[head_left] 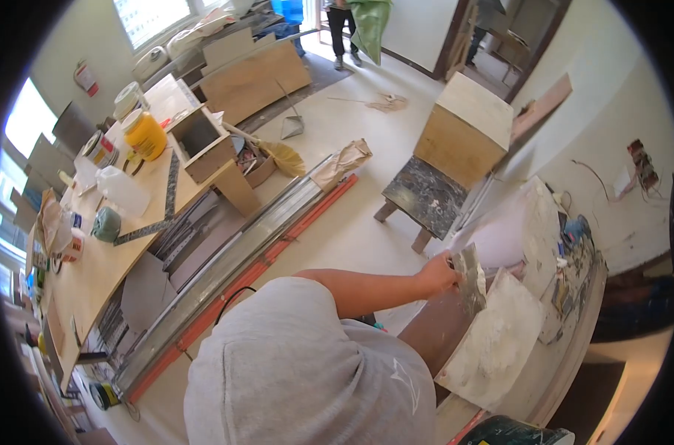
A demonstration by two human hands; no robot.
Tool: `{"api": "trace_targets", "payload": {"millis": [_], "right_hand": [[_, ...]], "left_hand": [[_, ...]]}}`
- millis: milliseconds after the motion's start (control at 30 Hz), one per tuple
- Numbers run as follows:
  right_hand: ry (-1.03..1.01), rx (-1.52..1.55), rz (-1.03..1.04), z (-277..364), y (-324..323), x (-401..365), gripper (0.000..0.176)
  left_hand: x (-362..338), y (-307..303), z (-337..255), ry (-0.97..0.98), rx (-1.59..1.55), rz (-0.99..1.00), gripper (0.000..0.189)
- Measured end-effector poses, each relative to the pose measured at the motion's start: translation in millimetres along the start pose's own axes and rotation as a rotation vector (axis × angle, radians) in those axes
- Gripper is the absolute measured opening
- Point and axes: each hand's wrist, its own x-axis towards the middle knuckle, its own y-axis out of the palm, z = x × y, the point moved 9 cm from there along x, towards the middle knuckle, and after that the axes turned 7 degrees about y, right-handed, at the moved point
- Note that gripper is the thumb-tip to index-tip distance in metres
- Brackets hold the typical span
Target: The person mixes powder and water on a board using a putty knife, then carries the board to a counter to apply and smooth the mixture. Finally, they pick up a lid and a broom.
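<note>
My left hand (439, 276), at the end of a bare forearm reaching across to the right, is closed around a wide putty knife (470, 285). White paste clings to the edge of its metal blade. Just right of and below the knife lies a board smeared with white paste (494, 343), tilted. A smooth brown surface (439, 335) shows below my left hand. The grey shirt on my body fills the bottom middle, and my right hand does not show.
A dark-topped stool (426, 194) touches a wooden box (463, 130). Cluttered tools (570, 256) lie at right; a dark bucket (511, 432) stands below. Metal profiles (237, 256) and red pipes (278, 245) lie along the floor. Jars cover the workbench (148, 230). A person (342, 33) stands at the back.
</note>
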Motion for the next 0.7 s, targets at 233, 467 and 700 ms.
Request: {"api": "trace_targets", "payload": {"millis": [233,467,700], "right_hand": [[-0.007,-0.026,-0.105,-14,-33,5,0.041],[-0.065,-0.099,-0.185,11,-23,1,0.043],[-0.274,-0.256,-0.228,107,69,-10,0.045]], "left_hand": [[10,2,-10,-0.033,-0.041,-0.011,0.038],[53,-50,-68,0.035,-0.083,-0.028,0.039],[73,-262,-185,0.183,-0.152,-0.27,0.04]]}}
